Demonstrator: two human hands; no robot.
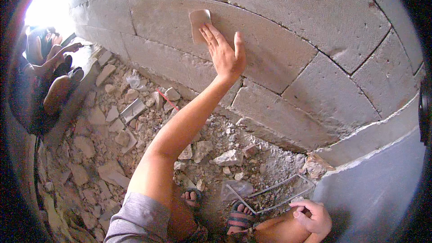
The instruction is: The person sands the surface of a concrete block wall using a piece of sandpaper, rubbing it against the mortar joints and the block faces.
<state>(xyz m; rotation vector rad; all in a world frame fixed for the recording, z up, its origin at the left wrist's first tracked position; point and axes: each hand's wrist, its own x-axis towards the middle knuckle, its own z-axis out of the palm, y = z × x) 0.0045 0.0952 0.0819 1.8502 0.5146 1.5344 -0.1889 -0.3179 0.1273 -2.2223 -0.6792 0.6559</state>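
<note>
My left arm reaches up across the view to a wall of pale grey blocks (274, 112). Flat against one block lies a small beige sheet, which looks like sandpaper (200, 18). My left hand (223, 54) holds it there under its straight, close-set fingers, the thumb sticking out to the right. Low on the right, my right hand (317, 218) hangs by my knee with loosely curled fingers. Its thumb and forefinger are apart, and nothing shows between them. Next to it on the ground lies a thin grey rectangular frame (274, 208).
Broken stone rubble (121, 139) covers the ground along the wall, with a red strip (166, 99) and a clear plastic bag (237, 190) among it. My sandalled feet (240, 216) stand there. Another person (49, 67) sits at the far left. A smooth grey surface (369, 180) rises at right.
</note>
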